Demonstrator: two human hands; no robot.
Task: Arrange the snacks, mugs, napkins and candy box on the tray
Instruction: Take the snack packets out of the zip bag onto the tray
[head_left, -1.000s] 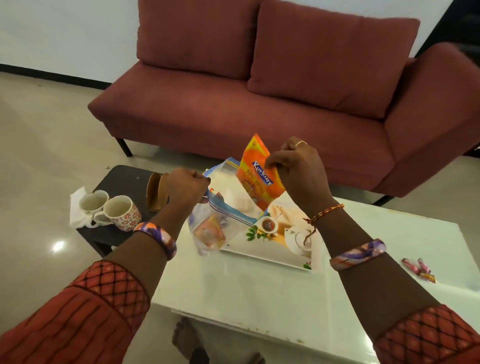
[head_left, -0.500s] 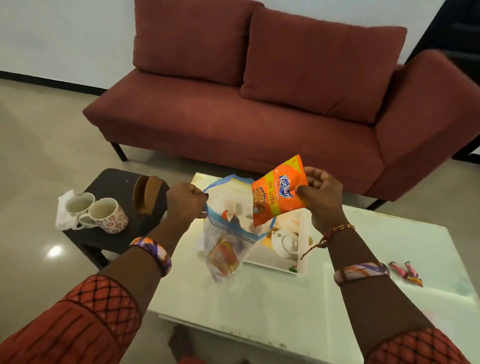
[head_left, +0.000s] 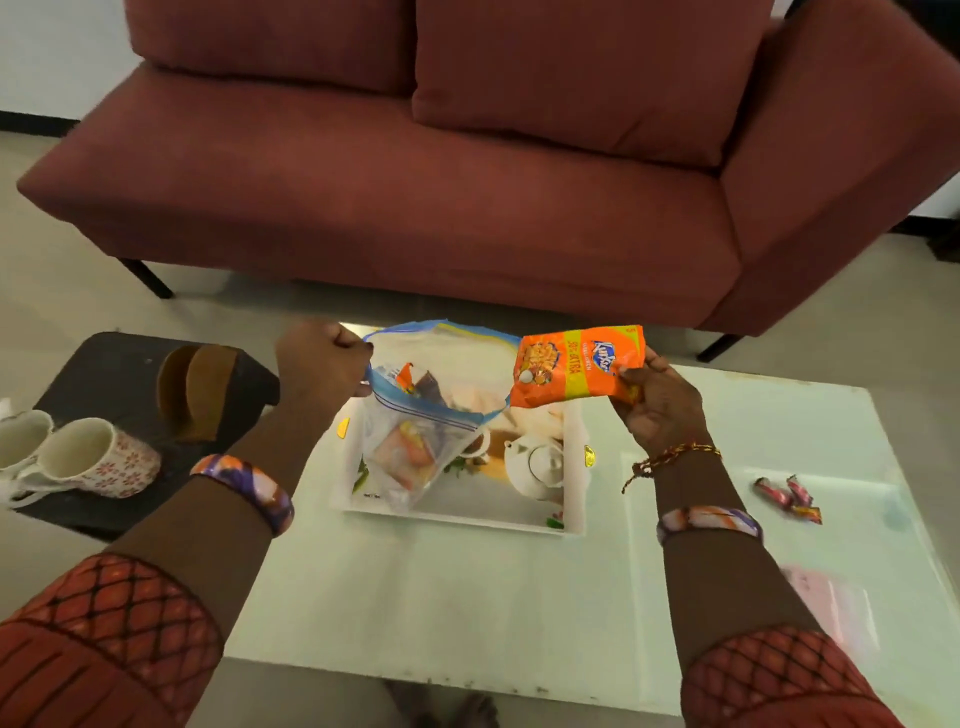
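Between the two hands, above the white tray (head_left: 571, 457), hangs a clear zip bag (head_left: 415, 441) with its mouth open. The left hand (head_left: 319, 364) is closed in a fist, its fingers (head_left: 349, 340) pinching the blue rim of the bag at the left side; more small packets show through the plastic below those fingers. The right hand (head_left: 657, 402) holds an orange snack packet (head_left: 576, 364) by its right end, thumb on the face, the other fingers curled behind; the packet lies sideways, level with the bag's mouth and just right of it. The tray rests on the white bench (head_left: 467, 597), beneath the bag. Well left of the left fingers, two mugs (head_left: 78, 462) stand on a dark side table (head_left: 119, 358) beside a brown holder (head_left: 200, 389). Right of the right wrist, wrapped candies (head_left: 787, 499) lie on the bench.
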